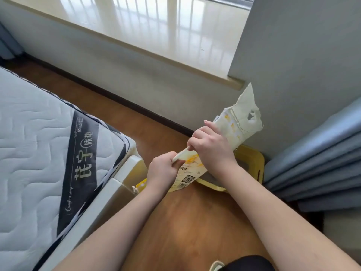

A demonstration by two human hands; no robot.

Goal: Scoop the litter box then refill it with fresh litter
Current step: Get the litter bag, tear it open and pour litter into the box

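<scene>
At the far left a quilted white mattress (35, 137) with a dark printed band lies on a pale bed frame (117, 184), its corner reaching toward the middle of the wooden floor (185, 222). Just right of that corner the left hand (163, 171) is curled tight around the lower, twisted end of a cream and yellow litter bag (234, 128), fingers wrapped over the gathered material and knuckles facing the camera. The bag runs up and to the right from this grip, its printed panel with a barcode showing between the two wrists. The right hand (210, 146) sits immediately beside and above the left, also closed firmly around the bag, squeezing it at its narrowest part. Beyond the right hand the bag widens into a flattened, torn top with a ragged hole, held in the air in front of the grey wall (293, 55). Under the bag and the right wrist lies a yellow litter box (252, 155), resting on the floor against the wall; only its rim and far corner are visible, and its contents cannot be made out. At the far right hang folds of a blue curtain (316, 163).
</scene>
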